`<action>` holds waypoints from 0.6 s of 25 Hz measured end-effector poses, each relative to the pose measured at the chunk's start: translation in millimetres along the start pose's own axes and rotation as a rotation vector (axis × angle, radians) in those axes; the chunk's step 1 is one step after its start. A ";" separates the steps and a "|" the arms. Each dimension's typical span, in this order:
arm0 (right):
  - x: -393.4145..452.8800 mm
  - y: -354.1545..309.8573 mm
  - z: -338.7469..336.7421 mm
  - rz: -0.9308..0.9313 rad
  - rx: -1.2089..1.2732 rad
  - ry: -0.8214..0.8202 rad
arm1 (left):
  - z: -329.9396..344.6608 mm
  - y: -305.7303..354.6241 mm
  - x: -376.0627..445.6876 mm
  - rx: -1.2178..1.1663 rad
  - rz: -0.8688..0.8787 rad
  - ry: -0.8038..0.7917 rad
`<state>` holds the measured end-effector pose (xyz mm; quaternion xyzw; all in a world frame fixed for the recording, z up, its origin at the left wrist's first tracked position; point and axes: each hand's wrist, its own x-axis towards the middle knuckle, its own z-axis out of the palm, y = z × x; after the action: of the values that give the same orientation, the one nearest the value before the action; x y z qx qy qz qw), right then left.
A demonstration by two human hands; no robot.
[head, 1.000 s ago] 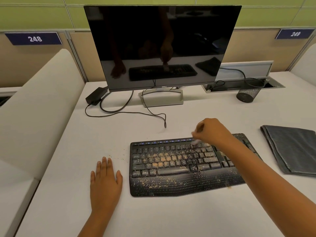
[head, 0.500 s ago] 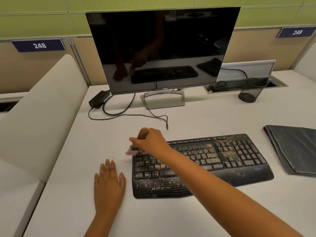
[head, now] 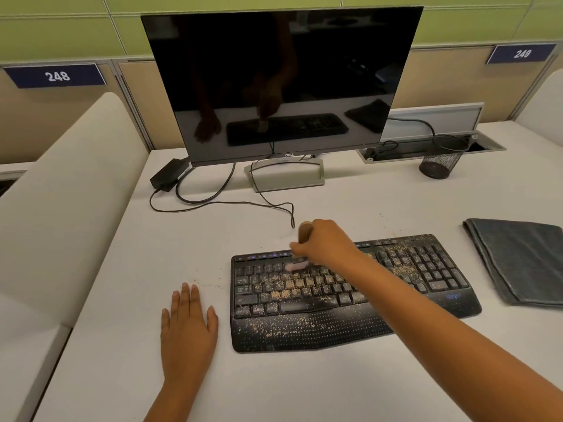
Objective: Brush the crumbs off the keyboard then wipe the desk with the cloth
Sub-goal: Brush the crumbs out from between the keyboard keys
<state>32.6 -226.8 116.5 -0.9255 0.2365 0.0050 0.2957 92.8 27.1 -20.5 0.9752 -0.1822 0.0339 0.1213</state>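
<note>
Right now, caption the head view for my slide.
Right hand brushes crumbs off keyboard; left hand flat on desk.

A white desk is standing against tan partition panels under a green wall. Blue number plates reading 248 and 249 are hanging there, and cream dividers are flanking the desk's side edges.
</note>
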 end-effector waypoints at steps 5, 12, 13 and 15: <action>-9.8 41.2 -26.0 0.105 -0.078 0.059 | -2.0 0.1 -0.2 0.005 0.003 -0.008; -26.1 81.5 -48.6 0.253 0.006 0.198 | -1.9 -0.5 -0.5 0.002 0.005 -0.006; -27.5 84.7 -50.9 0.266 -0.003 0.209 | -1.6 -0.9 -0.6 0.001 0.006 -0.003; -30.5 90.4 -55.6 0.292 -0.029 0.227 | -1.3 -1.1 -0.6 -0.003 0.008 0.001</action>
<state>-41.6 -308.6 117.7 -0.8802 0.4000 -0.0533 0.2496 92.6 28.6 -19.6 0.9742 -0.1861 0.0347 0.1226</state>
